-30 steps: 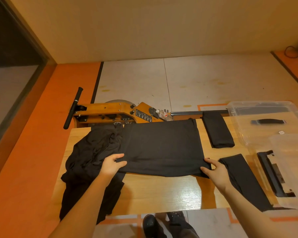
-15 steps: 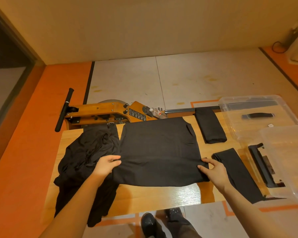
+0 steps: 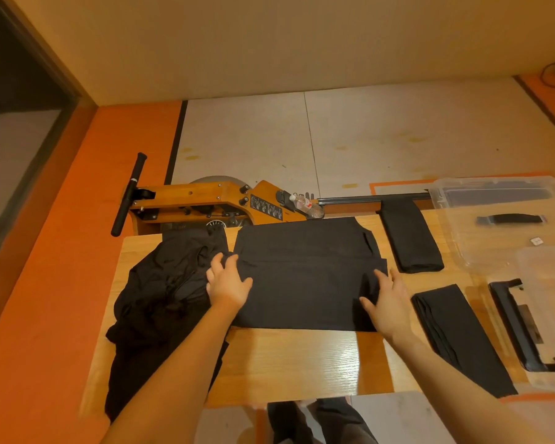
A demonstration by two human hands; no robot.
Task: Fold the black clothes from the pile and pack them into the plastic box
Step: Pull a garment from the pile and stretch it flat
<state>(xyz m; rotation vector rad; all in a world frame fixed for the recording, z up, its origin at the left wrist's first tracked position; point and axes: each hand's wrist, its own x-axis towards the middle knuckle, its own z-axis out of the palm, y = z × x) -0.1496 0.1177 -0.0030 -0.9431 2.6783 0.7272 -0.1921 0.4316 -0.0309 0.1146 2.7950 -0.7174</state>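
Head view: one half-folded black garment [image 3: 305, 270] lies at the bench [image 3: 295, 360] centre, one unfolded pile [image 3: 167, 293] at 9 o'clock, two folded pieces [image 3: 410, 238] [image 3: 458, 334] at 3 o'clock, one plastic box [image 3: 507, 225] beyond. Left hand [image 3: 228, 283] and right hand [image 3: 388, 302] press flat, fingers spread, on the garment's side edges, forearms reaching forward.

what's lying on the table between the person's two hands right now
In the head view, a flat black garment, folded over, spans the wooden table between the left hand and right hand; both hands rest flat on it.
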